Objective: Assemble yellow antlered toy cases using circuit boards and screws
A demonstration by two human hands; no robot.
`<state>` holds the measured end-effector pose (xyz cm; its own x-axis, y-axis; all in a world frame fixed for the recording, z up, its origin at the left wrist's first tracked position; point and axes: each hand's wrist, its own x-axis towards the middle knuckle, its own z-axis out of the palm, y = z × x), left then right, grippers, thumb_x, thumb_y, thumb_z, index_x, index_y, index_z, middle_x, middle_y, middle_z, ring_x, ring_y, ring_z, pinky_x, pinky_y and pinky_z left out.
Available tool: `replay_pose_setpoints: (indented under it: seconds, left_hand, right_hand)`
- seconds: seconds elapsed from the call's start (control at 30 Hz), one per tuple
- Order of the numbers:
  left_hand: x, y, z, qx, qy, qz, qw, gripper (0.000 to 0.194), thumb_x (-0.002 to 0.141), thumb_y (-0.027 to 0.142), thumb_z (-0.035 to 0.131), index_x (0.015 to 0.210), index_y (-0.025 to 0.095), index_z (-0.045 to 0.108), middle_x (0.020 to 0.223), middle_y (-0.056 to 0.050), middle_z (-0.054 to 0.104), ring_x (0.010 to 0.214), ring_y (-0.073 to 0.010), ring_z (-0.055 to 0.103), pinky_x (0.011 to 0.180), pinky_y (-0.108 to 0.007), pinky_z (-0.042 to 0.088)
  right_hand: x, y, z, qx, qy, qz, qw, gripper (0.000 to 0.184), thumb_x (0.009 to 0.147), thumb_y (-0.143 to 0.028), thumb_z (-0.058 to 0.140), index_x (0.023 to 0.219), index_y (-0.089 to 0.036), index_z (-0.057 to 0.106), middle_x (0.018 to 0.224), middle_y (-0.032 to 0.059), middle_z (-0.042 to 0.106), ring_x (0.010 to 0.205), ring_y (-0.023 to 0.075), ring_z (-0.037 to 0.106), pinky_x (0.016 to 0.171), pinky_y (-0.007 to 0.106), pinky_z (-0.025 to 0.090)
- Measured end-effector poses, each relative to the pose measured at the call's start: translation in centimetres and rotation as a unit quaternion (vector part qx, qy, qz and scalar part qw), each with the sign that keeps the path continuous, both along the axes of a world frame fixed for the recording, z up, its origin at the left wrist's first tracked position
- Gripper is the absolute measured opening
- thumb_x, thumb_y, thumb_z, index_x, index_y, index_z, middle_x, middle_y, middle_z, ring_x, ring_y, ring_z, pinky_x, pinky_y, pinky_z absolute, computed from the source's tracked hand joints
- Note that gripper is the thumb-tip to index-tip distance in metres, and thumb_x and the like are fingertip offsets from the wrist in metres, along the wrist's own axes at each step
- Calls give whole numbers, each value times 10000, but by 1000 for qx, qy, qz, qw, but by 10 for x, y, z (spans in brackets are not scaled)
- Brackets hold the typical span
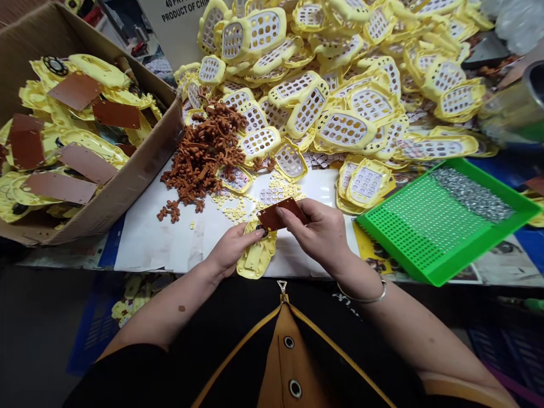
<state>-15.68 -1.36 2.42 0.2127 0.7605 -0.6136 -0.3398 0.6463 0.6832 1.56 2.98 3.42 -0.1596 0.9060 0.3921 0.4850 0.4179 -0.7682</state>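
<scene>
My left hand (232, 246) grips a yellow plastic shell (257, 258) whose inner side faces up, its thumb resting by a small dark round part near the top. In my right hand (321, 229) a brown circuit board (280, 214) is pinched between thumb and fingers. The board's left end overlaps the top of the shell; I cannot tell whether wires join them. Just beyond both hands lie small yellow and white button pieces (278, 190) on the white work surface (195, 241).
A cardboard box (140, 153) with yellow shells and brown boards stands left. Brown rubbery pieces (204, 153) are heaped beside a large pile of yellow perforated shells (340, 102). On the right sits a green tray (425, 243) with metal screws (471, 195). A metal cylinder (533, 85) is far right.
</scene>
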Motion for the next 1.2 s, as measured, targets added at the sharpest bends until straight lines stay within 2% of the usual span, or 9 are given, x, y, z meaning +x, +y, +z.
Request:
replay_pose_setpoints:
  seconds: [0.1, 0.23, 0.37, 0.47, 0.57, 0.67, 0.8, 1.0, 1.2]
  left_hand:
    - [0, 1, 0, -10, 9, 10, 1000, 367, 642, 367, 823, 838, 133, 619, 694, -50, 698, 575, -167, 653, 580, -280, 510]
    - [-1, 0, -2, 18, 19, 33, 999, 406, 651, 378, 820, 929, 150, 632, 773, -32, 704, 656, -162, 651, 646, -284, 503]
    - [-6, -2, -3, 75, 68, 26, 994, 447, 698, 367, 787, 1067, 161, 642, 977, -57, 708, 872, -197, 646, 786, -312, 488]
    - [-9, -4, 1, 96, 103, -16, 990, 437, 710, 297, 772, 1100, 156, 633, 1025, -61, 699, 947, -206, 627, 824, -309, 471]
    - [-10, -5, 4, 104, 115, -33, 987, 405, 713, 260, 755, 1085, 159, 632, 988, -49, 702, 922, -194, 628, 804, -292, 469]
    - [-9, -5, 4, 101, 111, -35, 988, 384, 708, 266, 754, 1061, 163, 644, 951, -44, 708, 888, -193, 635, 779, -287, 471]
    - [-9, -5, 1, 85, 80, -33, 993, 333, 714, 318, 750, 996, 159, 670, 920, -55, 716, 825, -190, 643, 755, -299, 479]
    - [-9, -6, 1, 83, 62, -16, 994, 332, 682, 281, 768, 980, 161, 682, 916, -56, 726, 816, -197, 659, 748, -297, 485]
    - [-9, -6, -1, 91, 100, -1, 991, 314, 691, 256, 755, 984, 161, 689, 982, -56, 727, 906, -200, 652, 780, -274, 481]
  right_hand:
    - [-1, -1, -4, 42, -11, 16, 999, 313, 869, -314, 613, 596, -204, 506, 508, -44, 495, 459, 84, 431, 452, 214, 348]
    - [4, -2, -10, 120, -22, 87, 989, 92, 902, -251, 593, 906, -213, 677, 725, 30, 684, 634, 132, 623, 581, 239, 493]
    - [10, -5, -15, 179, -35, 103, 978, 134, 874, -199, 627, 998, -202, 679, 830, 80, 712, 717, 163, 670, 609, 261, 541]
    - [11, -8, -15, 178, -30, 107, 978, 138, 871, -168, 626, 1002, -186, 664, 837, 88, 726, 732, 166, 684, 637, 272, 563]
    - [10, -11, -13, 166, -20, 110, 980, 158, 880, -158, 605, 1028, -188, 650, 795, 74, 724, 697, 160, 679, 614, 277, 560]
    - [11, -13, -11, 147, -2, 117, 982, 210, 881, -138, 583, 1067, -211, 645, 816, 68, 727, 714, 158, 685, 615, 281, 569]
    - [14, -17, -13, 160, 13, 153, 975, 250, 868, -101, 574, 1077, -212, 654, 935, 97, 756, 821, 168, 723, 682, 282, 599]
    - [13, -21, -11, 132, 13, 140, 981, 268, 875, -114, 570, 1092, -239, 665, 891, 53, 773, 759, 159, 732, 658, 272, 597]
    - [6, -13, 3, 198, -35, 201, 959, 224, 905, -151, 514, 1052, -204, 676, 865, 84, 760, 753, 174, 709, 634, 296, 579]
